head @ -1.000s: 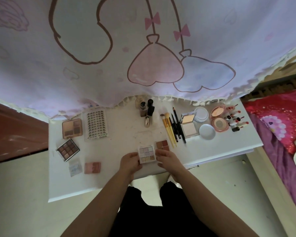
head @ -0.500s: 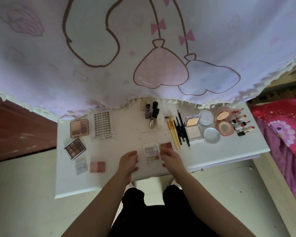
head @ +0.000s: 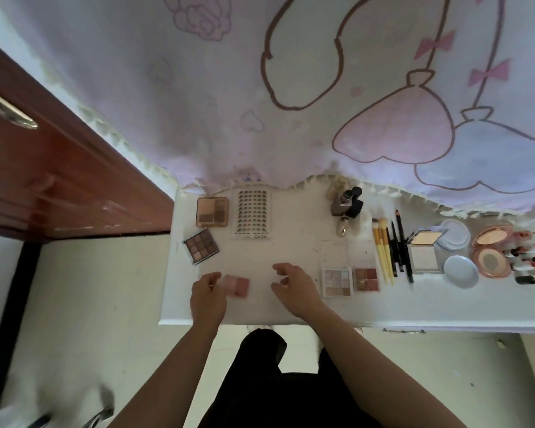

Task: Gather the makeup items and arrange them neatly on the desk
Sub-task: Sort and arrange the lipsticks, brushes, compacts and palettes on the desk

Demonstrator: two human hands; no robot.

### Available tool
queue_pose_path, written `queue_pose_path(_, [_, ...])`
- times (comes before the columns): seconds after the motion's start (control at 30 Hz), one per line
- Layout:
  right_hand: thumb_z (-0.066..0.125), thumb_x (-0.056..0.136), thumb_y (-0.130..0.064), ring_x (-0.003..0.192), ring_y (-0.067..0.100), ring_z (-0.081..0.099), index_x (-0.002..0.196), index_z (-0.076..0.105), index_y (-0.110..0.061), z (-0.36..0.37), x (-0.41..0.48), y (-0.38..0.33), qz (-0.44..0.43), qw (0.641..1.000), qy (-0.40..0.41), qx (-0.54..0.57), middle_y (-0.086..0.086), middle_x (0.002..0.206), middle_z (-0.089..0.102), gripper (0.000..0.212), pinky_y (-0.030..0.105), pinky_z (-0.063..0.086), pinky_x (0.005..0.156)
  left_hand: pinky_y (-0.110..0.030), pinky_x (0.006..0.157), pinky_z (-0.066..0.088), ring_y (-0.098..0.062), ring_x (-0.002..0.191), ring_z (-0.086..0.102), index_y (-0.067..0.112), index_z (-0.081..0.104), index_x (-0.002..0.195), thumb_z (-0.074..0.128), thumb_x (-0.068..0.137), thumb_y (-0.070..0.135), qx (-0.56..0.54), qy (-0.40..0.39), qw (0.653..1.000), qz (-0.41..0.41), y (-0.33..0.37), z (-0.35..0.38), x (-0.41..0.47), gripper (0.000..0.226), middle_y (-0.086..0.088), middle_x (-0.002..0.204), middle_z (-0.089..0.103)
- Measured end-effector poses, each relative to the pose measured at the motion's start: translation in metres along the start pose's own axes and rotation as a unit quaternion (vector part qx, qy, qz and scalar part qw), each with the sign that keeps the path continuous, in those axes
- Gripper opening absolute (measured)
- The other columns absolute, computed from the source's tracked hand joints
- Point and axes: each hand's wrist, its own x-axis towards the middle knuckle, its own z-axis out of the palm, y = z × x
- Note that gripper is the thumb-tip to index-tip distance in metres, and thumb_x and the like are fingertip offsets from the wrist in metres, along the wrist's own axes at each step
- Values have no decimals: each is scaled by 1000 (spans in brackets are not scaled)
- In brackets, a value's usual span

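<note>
Left hand at square pink palette.

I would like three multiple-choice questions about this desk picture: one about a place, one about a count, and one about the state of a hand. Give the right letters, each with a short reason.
1. Where does the false-lash tray lie?
A. among the lipsticks
B. just right of the tan palette, at the back of the desk
C. at the front edge

2. How many pans has the dark eyeshadow palette?
A. four
B. nine
C. twelve

3. How is the right hand?
A. gripping a brush
B. holding the pale palette
C. open, holding nothing

Answers:
1 B: the two lie side by side near the curtain.
2 B: three rows of three pans show.
3 C: its fingers are loose, with nothing between them.
</note>
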Motion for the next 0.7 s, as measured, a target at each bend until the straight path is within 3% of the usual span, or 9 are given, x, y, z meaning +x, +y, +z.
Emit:
queue_pose_path(0.1, [70,85,-31,111,17,59,141,48,-24,25,7,-12,-33,995,-33,-93,0,136,46,60,29,47,98,-37,101,43,-21,112,56,14,67,117,43,91,2,-4,-9,1000,-8,-14,-15,12,37,-2,122,65])
queue_pose_path(0.23, [72,80,-43,124,20,46,145,40,-26,48,13,-23,-75,973,-50,-211,0,140,36,74,35,45,98,-32,95,45,-17,103,59,16,71,106,45,88,-3,-19,-31,999,-9,-17,-26,20,37,3,109,69])
queue_pose_path(0.4, [64,84,-39,112,26,54,123,59,-20,58,19,-27,-115,958,-19,-263,4,121,48,43,38,51,87,-49,96,51,-20,101,63,29,69,87,42,85,-4,-80,-48,995,-40,-18,-33,26,43,6,99,71])
queue_pose_path(0.5, [67,81,-42,93,21,60,104,69,-21,46,14,-26,-70,982,7,-173,1,103,58,31,31,50,84,-48,95,52,-19,102,62,26,69,96,47,90,0,-98,-55,992,-48,-9,-36,21,34,3,108,69])
queue_pose_path(0.6, [75,76,-50,82,10,63,87,73,-32,21,5,-31,-22,1000,16,4,-8,87,68,21,23,49,80,-38,85,53,-17,101,61,14,67,115,60,92,8,-170,-114,976,-70,8,-36,16,25,-2,116,67])
queue_pose_path(0.7, [80,73,-47,84,11,69,93,79,-31,-10,-10,-42,-2,982,-28,189,-4,89,76,25,36,58,86,-33,83,45,-16,102,62,13,69,116,69,87,15,-256,-216,940,-61,44,-39,3,29,-5,116,70])
